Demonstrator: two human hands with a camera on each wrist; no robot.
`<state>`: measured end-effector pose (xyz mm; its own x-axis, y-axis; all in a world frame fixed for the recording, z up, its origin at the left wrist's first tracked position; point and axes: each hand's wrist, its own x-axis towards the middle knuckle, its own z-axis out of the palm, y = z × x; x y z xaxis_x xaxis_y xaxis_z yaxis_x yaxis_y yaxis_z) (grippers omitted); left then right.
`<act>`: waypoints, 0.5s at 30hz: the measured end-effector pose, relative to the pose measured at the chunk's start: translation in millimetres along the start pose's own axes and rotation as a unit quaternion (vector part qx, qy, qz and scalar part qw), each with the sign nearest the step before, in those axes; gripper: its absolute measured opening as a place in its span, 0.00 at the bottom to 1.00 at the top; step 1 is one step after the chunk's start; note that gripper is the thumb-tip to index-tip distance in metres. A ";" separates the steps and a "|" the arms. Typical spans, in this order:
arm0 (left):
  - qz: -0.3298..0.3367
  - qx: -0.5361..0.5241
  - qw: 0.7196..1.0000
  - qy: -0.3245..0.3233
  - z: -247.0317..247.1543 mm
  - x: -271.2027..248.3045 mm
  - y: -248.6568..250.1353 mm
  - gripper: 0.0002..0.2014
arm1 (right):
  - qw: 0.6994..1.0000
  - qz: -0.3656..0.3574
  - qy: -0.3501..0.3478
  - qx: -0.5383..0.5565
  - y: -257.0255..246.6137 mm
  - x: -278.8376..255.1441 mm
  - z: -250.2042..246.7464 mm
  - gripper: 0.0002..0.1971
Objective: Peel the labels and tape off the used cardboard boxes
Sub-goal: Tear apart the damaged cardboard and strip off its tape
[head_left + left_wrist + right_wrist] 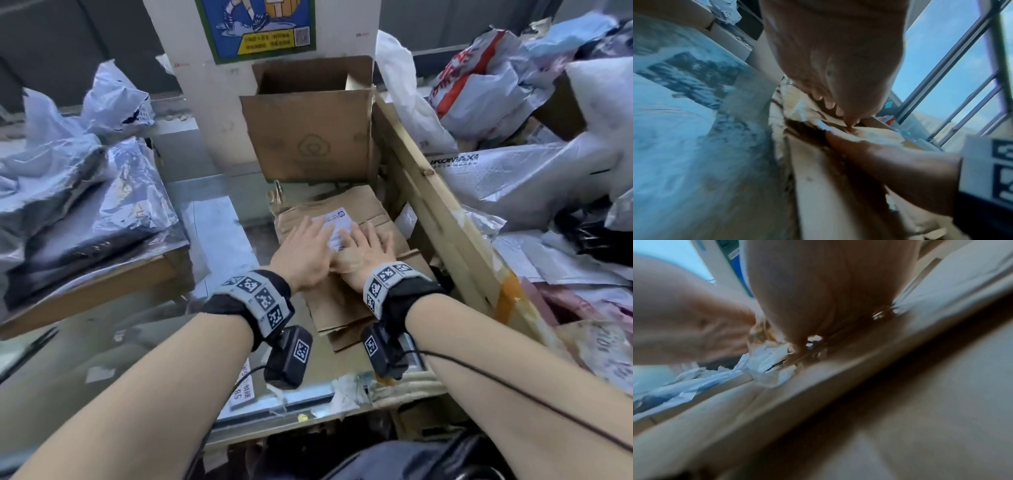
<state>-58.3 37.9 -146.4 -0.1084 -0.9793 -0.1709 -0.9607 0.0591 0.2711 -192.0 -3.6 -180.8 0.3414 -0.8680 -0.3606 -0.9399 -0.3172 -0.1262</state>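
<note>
The thin, tear-prone label (334,224) on the flattened box (342,260) was pressed by the left hand (305,250) and right hand (368,253), fingers flat, nothing gripped; a lifted corner would be best pinched.

Both forearms reach forward, left hand (301,251) and right hand (364,251) flat (fingers spread), thumbs touching.
</note>
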 end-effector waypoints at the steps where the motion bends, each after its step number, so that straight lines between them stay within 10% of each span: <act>1: -0.014 0.000 0.999 -0.028 6.7 -0.9 -2.3 0.29 | 1.000 -0.002 -0.010 0.008 -0.1 0.1 -1.3 0.36; 8: -0.056 0.052 0.994 -0.079 30.6 3.8 -9.2 0.44 | 0.958 -0.080 -0.049 0.272 24.5 -6.9 -52.2 0.24; 15: -0.075 0.027 0.985 -0.151 26.9 15.6 -13.9 0.45 | 0.998 -0.044 -0.051 -0.003 28.2 -3.7 -19.3 0.37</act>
<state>-53.5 27.1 -178.4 -0.0278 -0.8762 -0.4811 -0.9830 -0.0634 0.1722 -219.6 -16.7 -165.1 0.4207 -0.7935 -0.4398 -0.9059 -0.3935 -0.1565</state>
